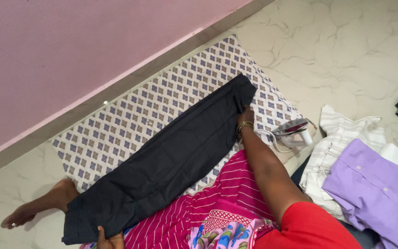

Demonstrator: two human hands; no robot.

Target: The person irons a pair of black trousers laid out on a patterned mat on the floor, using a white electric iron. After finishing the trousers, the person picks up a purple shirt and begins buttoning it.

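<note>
The person sits on the floor (355, 55) with dark trousers (171, 157) laid flat along a patterned mat (130, 115). The right hand (246, 115) rests on the far end of the trousers, its fingers clenched on the cloth edge. The left hand (109, 240) holds the near end at the bottom edge of the view, fingers grasping the fabric. A white iron (293, 131) stands just beside the right wrist. A purple shirt (374, 193) lies on a striped white garment (337, 138) nearby.
</note>
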